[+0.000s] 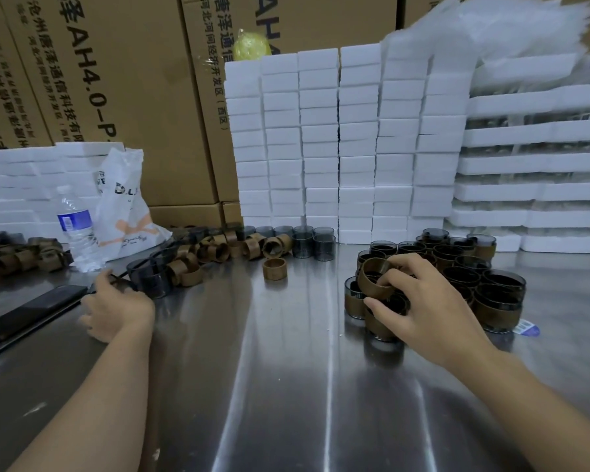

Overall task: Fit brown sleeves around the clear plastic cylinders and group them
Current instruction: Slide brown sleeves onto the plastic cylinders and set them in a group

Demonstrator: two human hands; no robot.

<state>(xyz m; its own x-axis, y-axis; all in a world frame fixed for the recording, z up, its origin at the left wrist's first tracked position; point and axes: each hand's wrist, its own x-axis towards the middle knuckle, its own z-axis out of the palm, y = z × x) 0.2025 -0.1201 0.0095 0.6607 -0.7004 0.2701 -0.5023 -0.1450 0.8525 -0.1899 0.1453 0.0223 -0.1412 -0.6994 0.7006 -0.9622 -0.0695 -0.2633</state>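
Table: Where the two forearms are stretched out, a steel table (286, 369) is seen filling the foreground, its top streaked with reflections.
Boxes: Printed cardboard boxes (116, 80) are stacked behind the table at the back left.
Foam: White foam blocks (338, 137) are piled in tall columns at the back centre, with lower rows to either side.
Finished group: Sleeved cylinders (484, 277) are packed close together on the table's right side, some set on top of others.
Unfitted stock: Loose sleeves (215, 250) are heaped along the back left of the table. Bare cylinders (314, 240) are lined up just beside them at the foot of the foam.
Bag: A white plastic bag (123, 206) is slumped against the left foam rows.
Bottle: A water bottle (74, 226) is stood upright just in front of the bag.
Right hand: The right hand (423, 301) is held over the near edge of the finished group, fingers curled.
Left hand: The left hand (116, 308) is placed against an unsleeved cylinder (150, 284) at the near end of the heap. It is blurred, and whether the cylinder is gripped cannot be told.
Sleeve in hand: A brown sleeve (375, 277) is pinched by the right hand, forefinger hooked inside the ring and thumb at its lower edge. It is tilted above the nearest sleeved cylinders.
Single sleeve: One single sleeve (275, 269) is stood alone near the table's centre, apart from the heap.
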